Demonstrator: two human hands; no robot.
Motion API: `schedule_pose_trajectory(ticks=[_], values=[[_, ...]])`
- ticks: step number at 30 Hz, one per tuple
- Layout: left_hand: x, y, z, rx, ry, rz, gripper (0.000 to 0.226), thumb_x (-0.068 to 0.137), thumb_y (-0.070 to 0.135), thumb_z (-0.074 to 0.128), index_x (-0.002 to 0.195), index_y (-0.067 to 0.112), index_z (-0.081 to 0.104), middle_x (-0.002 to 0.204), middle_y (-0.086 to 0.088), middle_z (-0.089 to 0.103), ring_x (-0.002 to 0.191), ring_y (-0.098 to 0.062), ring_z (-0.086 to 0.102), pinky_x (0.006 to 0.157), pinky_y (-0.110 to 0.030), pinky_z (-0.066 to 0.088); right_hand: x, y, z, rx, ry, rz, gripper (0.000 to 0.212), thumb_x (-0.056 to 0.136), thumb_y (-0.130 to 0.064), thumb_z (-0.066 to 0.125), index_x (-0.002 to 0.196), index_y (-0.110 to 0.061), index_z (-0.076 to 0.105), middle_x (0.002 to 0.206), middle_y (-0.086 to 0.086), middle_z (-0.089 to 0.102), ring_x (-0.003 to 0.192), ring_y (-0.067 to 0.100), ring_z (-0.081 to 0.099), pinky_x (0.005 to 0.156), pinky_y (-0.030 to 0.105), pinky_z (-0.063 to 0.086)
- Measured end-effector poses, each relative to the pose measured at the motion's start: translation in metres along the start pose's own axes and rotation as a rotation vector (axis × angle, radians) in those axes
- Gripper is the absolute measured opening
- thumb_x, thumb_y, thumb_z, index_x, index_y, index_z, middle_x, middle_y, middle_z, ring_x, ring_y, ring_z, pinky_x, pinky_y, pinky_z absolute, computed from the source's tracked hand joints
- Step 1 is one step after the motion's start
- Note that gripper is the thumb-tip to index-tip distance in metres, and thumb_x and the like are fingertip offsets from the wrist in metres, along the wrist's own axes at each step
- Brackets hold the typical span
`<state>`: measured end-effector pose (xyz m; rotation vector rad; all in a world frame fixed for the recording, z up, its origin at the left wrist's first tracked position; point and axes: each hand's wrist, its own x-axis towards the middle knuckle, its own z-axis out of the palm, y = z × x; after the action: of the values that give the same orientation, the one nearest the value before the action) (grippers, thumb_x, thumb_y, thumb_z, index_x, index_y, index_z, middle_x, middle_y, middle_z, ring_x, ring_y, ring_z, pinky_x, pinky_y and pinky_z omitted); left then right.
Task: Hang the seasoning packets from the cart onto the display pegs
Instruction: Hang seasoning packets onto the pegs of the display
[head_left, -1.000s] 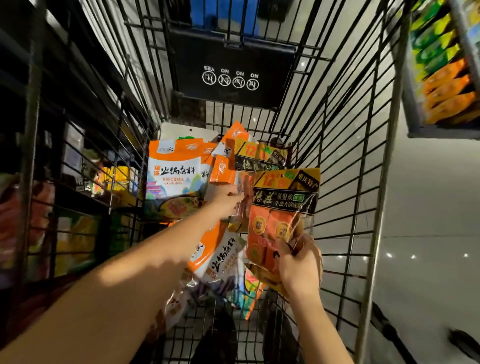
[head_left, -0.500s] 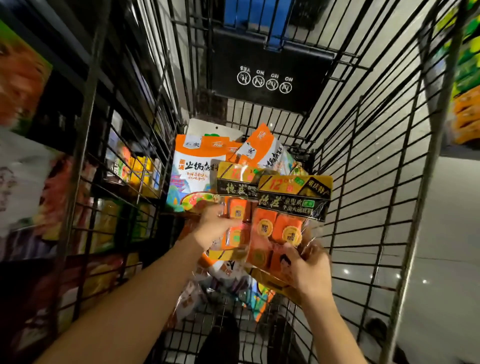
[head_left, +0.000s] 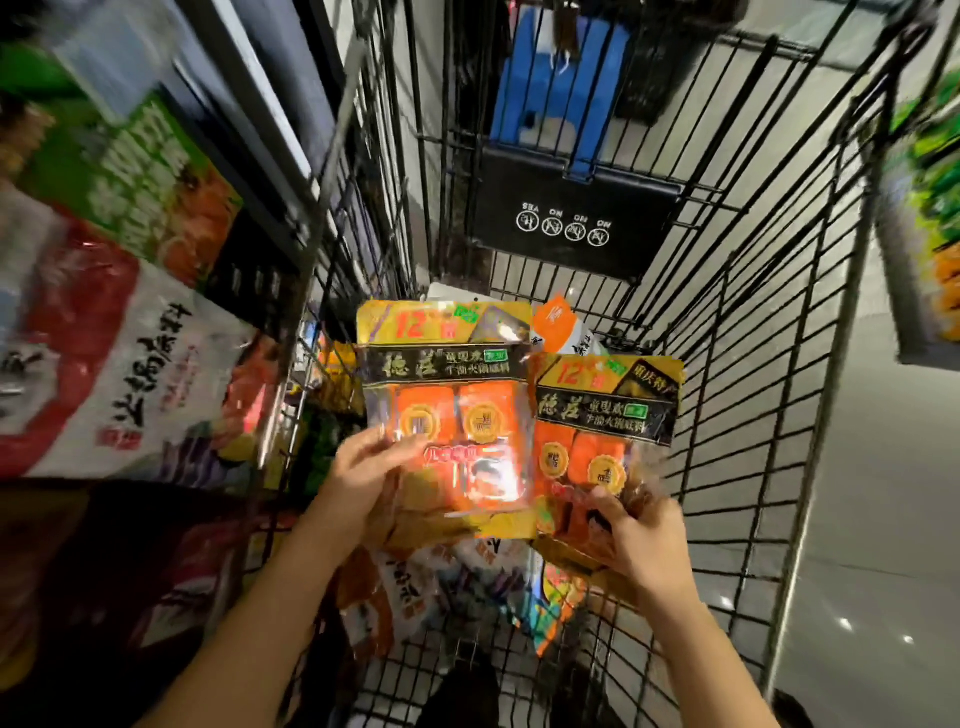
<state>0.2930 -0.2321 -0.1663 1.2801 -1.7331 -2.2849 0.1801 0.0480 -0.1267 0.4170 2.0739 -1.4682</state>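
Pinching two packets (head_left: 447, 374) low down between fingers (head_left: 374, 452).

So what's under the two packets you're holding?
More seasoning packets lie jumbled in the cart beneath them. The held packets, left hand and right hand cover much of the pile, so their number cannot be told.

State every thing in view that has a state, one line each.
Black wire cart: partly loaded.
Loose orange-white packets: lying on the cart bottom.
Left clear seasoning packet with yellow-black header, orange sachets: upright, lifted.
Right matching seasoning packet: upright, lifted, beside it.
Left hand: grips the left packet's lower part.
Right hand: pinches the right packet's bottom.
Black plastic seat flap: flat against the cart's far wall.
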Motion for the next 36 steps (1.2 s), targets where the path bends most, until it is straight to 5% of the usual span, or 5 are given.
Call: schedule_pose_trajectory(ticks=[5,15,21,28,36], values=[[-0.024,0.019,0.036,-0.073,-0.238,-0.173,0.025,0.096,0.005,0.061,0.074,0.005,0.072,0.064,-0.014,0.07,0.048,-0.018,0.068,0.047,-0.022,0.053,-0.008,-0.018,0.001,0.211,-0.191,0.135,0.018,0.098,-0.006,0.064,0.085,-0.011,0.077,0.071,0.008,0.07,0.067,0.025,0.063,0.058,0.03,0.052],[-0.021,-0.001,0.056,-0.047,-0.488,-0.049,0.08,0.076,0.014,0.088,0.141,0.019,0.042,0.131,-0.014,0.066,0.118,-0.033,0.066,0.088,-0.042,0.058,-0.027,-0.009,0.007,0.25,-0.497,0.165,0.067,0.095,-0.067,0.057,0.145,-0.023,0.054,0.132,0.01,0.07,0.117,0.027,0.07,0.099,0.05,0.054],[-0.016,-0.022,0.062,0.321,-0.584,-0.088,0.111,0.075,0.021,0.09,0.153,0.032,0.013,0.132,0.004,0.06,0.119,-0.012,0.062,0.099,-0.038,0.053,-0.035,-0.003,0.013,0.168,-0.383,0.107,0.042,0.087,-0.01,0.077,0.127,-0.013,0.061,0.105,0.01,0.079,0.09,0.028,0.078,0.066,0.038,0.063],[-0.022,-0.083,0.049,-0.146,0.321,-0.469,0.015,0.081,0.035,0.068,0.073,0.023,0.064,0.056,-0.001,0.059,0.054,-0.024,0.055,0.05,-0.025,0.042,-0.009,0.001,0.001,0.062,-0.117,0.014,0.036,0.08,-0.001,0.083,0.108,-0.014,0.064,0.106,0.014,0.077,0.087,0.023,0.077,0.075,0.042,0.062],[-0.037,-0.187,0.099,-0.122,0.234,-0.748,0.038,0.088,0.016,0.077,0.12,0.001,0.063,0.106,-0.012,0.065,0.087,-0.026,0.06,0.065,-0.029,0.048,0.014,0.009,-0.005,0.002,-0.018,0.058,0.054,0.075,-0.002,0.088,0.121,-0.009,0.062,0.096,0.004,0.08,0.081,0.025,0.078,0.074,0.049,0.064]])
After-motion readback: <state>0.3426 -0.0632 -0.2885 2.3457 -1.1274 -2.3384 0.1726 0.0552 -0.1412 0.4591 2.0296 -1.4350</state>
